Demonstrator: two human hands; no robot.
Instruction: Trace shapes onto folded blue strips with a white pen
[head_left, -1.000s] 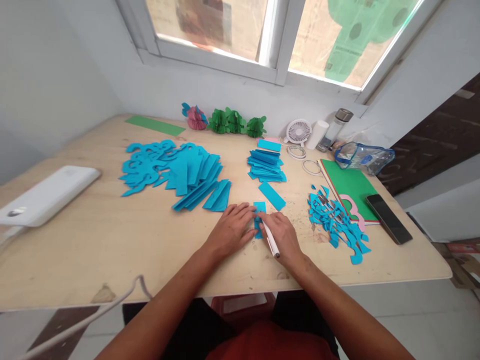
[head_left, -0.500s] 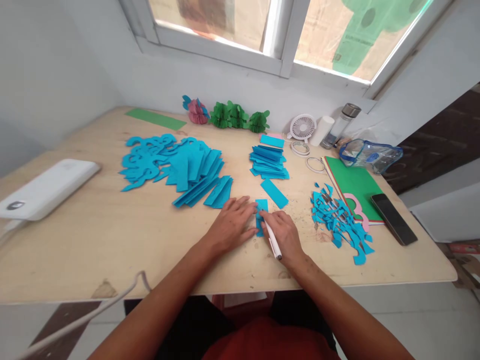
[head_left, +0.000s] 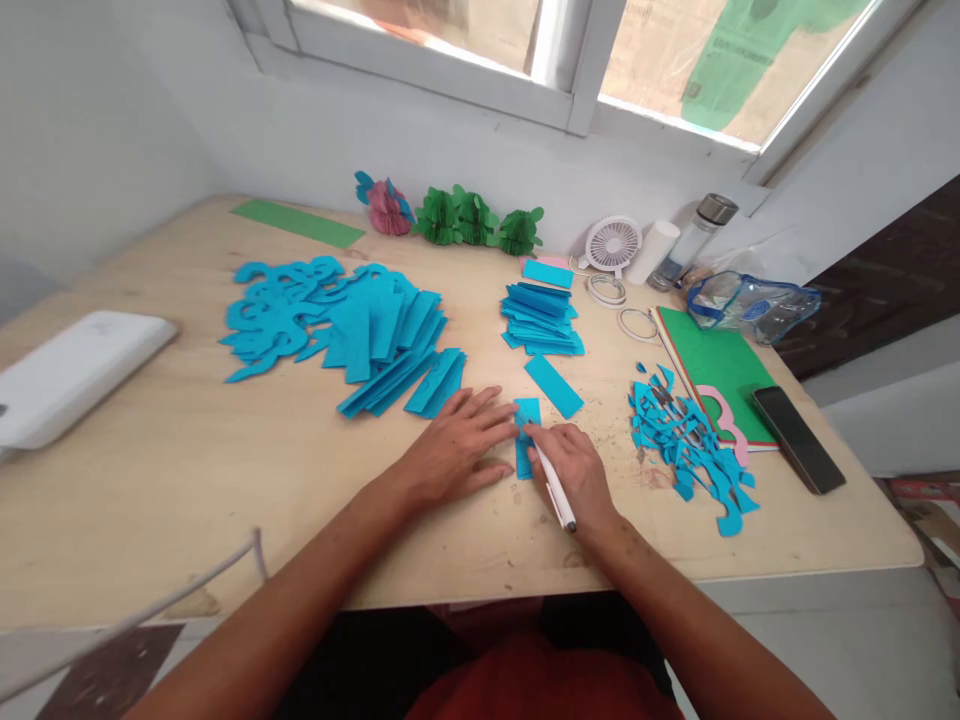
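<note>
A small blue paper strip (head_left: 528, 409) lies on the table in front of me, partly covered by my fingers. My left hand (head_left: 463, 445) rests flat with its fingers spread, the tips at the strip's left edge. In my right hand (head_left: 576, 472) is a white pen (head_left: 556, 488), its tip side toward the strip and hidden by the fingers. Just beyond the strip lies another blue paper piece (head_left: 553, 386). Behind that is a stack of folded blue paper (head_left: 538, 318).
Cut curly blue shapes (head_left: 270, 315) and folded blue pieces (head_left: 386, 325) are heaped at left. Blue scraps (head_left: 682, 425) lie at right by a green notebook (head_left: 709, 365) and a phone (head_left: 798, 440). A white power bank (head_left: 86, 375), fan (head_left: 613, 245) and bottle (head_left: 694, 240) stand around.
The view has shifted slightly. Both hands stay at the same strip, the left still flat beside it and the right still holding the pen, with little visible movement.
</note>
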